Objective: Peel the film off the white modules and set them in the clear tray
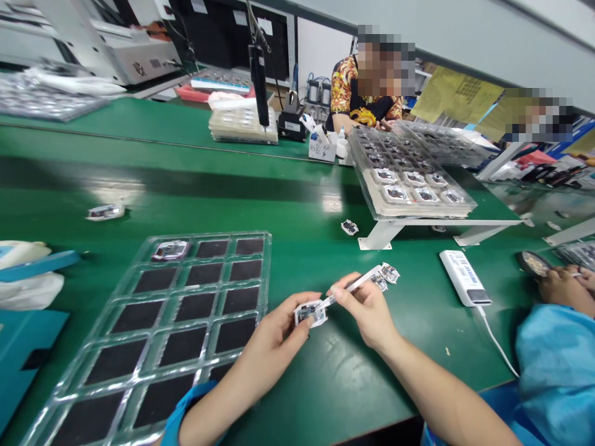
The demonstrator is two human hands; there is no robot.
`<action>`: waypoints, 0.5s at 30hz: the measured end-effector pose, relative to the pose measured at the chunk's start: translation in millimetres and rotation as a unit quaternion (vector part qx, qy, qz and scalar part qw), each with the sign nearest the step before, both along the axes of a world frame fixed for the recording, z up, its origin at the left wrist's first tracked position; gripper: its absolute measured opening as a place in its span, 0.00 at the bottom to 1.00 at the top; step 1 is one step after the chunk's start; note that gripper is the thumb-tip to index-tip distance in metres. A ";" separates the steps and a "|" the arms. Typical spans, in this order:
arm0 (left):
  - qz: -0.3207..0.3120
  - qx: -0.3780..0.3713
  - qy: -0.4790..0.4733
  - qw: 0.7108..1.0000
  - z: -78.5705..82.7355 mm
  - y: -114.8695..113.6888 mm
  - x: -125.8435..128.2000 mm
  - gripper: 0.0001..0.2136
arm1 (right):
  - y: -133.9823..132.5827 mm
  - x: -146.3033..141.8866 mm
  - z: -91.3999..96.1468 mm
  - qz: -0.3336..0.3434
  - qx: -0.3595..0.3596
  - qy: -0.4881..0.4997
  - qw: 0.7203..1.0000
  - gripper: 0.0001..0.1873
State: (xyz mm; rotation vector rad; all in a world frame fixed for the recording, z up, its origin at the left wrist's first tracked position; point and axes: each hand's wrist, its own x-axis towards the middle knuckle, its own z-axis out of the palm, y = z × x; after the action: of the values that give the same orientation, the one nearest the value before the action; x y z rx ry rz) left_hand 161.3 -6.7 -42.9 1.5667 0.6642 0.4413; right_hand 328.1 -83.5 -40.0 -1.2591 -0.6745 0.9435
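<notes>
Between the thumb and fingers of my left hand is a small white-framed electronic part with dark components inside. My right hand grips white tweezers, whose tips meet the part's upper right side. Just beyond the right hand, a few similar parts lie on the green table. To the left sits a clear compartment tray with dark pads in its pockets. One electronic part rests in its far left pocket.
A stack of filled trays stands on a white raised stand. Loose parts lie on the table. A white power bank with a cable is at right, near a co-worker's hands. Another person sits opposite.
</notes>
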 end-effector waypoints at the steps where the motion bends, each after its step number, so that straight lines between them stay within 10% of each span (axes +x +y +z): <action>1: 0.000 0.001 0.000 1.000 -0.3 0.1 -0.1 0.15 | 0.1 -0.1 -0.3 0.000 -0.001 0.006 1.000 0.18; 15: -0.009 0.001 0.004 1.000 3.4 -1.7 0.9 0.14 | 1.7 -2.1 -1.0 -0.003 -0.003 0.061 0.998 0.18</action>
State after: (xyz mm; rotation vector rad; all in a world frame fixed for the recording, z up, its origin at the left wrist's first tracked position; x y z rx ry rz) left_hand 162.2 -8.4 -39.5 1.5760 0.6550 0.4229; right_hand 326.0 -81.8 -41.0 -1.1969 -0.5720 1.0093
